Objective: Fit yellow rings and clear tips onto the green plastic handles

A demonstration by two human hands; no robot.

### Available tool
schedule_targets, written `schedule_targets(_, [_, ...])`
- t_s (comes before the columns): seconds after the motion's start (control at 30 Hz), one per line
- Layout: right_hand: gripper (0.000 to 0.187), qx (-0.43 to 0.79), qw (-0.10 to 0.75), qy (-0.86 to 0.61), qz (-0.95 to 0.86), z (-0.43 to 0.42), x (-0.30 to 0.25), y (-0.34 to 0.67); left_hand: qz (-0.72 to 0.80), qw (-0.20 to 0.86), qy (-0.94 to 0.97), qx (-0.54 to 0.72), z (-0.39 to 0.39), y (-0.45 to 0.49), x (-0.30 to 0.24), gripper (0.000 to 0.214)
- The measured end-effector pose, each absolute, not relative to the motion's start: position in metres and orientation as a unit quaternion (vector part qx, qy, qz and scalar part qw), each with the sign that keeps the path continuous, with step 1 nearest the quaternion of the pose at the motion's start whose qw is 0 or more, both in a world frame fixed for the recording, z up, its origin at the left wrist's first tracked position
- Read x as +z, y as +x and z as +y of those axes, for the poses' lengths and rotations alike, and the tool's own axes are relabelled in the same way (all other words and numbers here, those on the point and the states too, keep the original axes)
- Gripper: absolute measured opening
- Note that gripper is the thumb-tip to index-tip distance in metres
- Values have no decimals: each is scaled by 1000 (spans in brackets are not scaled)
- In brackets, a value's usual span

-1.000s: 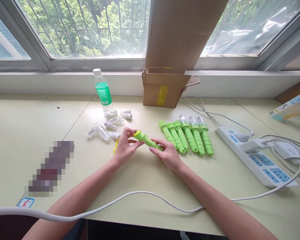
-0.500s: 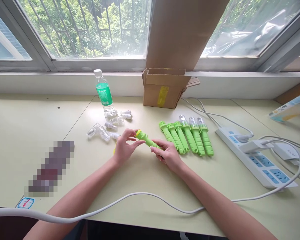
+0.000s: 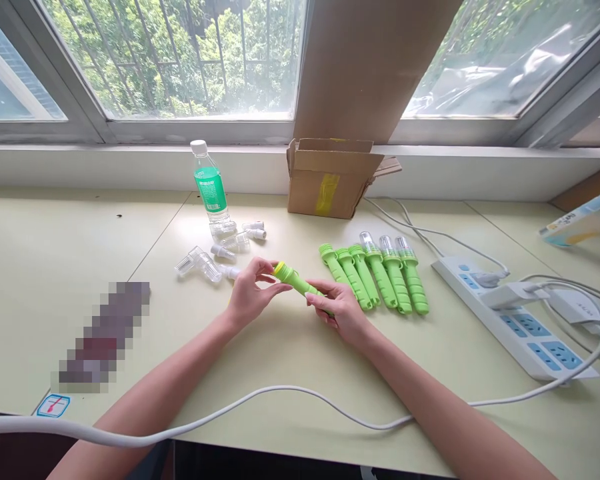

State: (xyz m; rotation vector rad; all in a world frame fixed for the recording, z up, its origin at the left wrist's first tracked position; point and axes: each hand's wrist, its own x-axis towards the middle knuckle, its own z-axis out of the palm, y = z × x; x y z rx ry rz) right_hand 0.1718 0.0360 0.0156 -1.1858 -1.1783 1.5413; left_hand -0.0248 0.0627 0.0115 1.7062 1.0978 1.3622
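Observation:
Both hands hold one green ribbed plastic handle [image 3: 297, 282] just above the pale table [image 3: 300, 347]. My left hand [image 3: 250, 297] pinches its yellow-ringed top end with thumb and fingers. My right hand [image 3: 341, 309] is wrapped round its lower end. To the right lies a row of several more green handles [image 3: 375, 275]; three of them carry clear caps. Several loose clear plastic caps [image 3: 220, 250] lie to the left, behind my left hand.
A water bottle [image 3: 209, 181] with a green label stands behind the clear caps. An open cardboard box [image 3: 327, 179] sits against the windowsill. A white power strip [image 3: 515, 319] with plugs lies at the right, and its white cable [image 3: 280, 393] runs along the table's near edge.
My left fingers have shifted on the handle's yellow-ringed end, and the handle with both hands sits slightly further right. The yellow loop seen under my left hand is hidden now.

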Motion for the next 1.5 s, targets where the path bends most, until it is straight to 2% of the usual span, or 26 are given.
schedule_targets(0.27, [34, 620, 417, -461, -480, 36, 16, 173, 410, 334, 654, 542, 63, -23, 7, 35])
schedule_targets(0.53, [34, 627, 414, -454, -478, 37, 15, 175, 400, 339, 674, 520, 68, -26, 3, 49])
schedule_targets(0.8, [33, 631, 411, -447, -483, 37, 16, 175, 424, 307, 665, 533, 62, -23, 1, 48])
schedule_targets(1.07, [38, 626, 416, -458, -474, 38, 15, 175, 419, 333, 657, 531, 58, -20, 6, 44])
schedule_targets(1.5, [41, 623, 416, -465, -472, 40, 13, 175, 425, 312, 656, 540, 56, -19, 5, 38])
